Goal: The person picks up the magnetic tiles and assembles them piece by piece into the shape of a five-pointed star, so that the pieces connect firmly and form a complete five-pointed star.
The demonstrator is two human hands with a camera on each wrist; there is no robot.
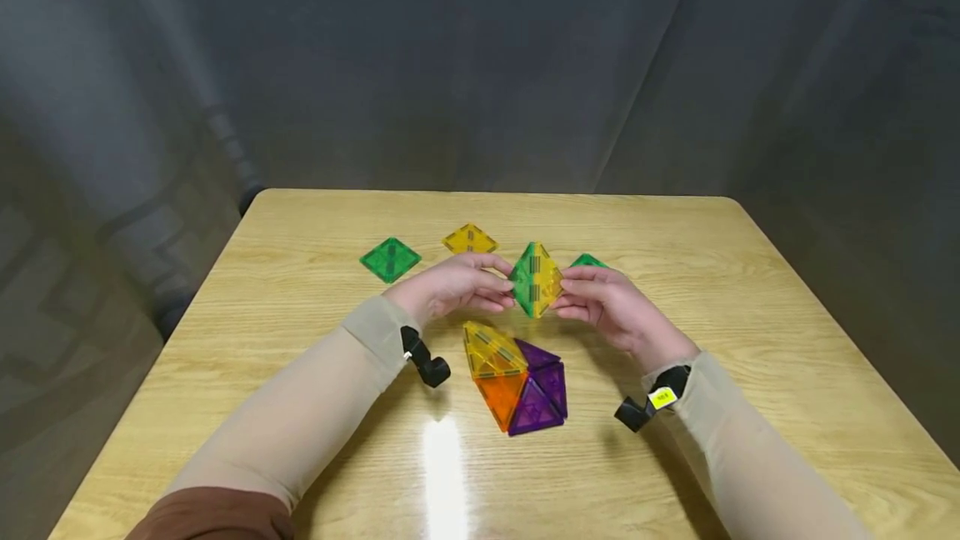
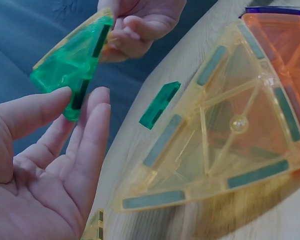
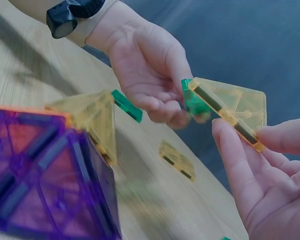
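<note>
A green triangular magnetic tile and a yellow triangular magnetic tile stand raised above the table, meeting edge to edge. My left hand pinches the green tile at its outer corner between thumb and fingers. On the other side, my right hand pinches the yellow tile, its fingertips on the edge. Just below and nearer to me sits a hollow shape built of tiles, with yellow, orange and purple faces.
Toward the back of the wooden table lie a green pair of tiles and a yellow pair, each diamond-shaped. Another green piece shows partly behind my right hand. Dark curtains hang behind the table.
</note>
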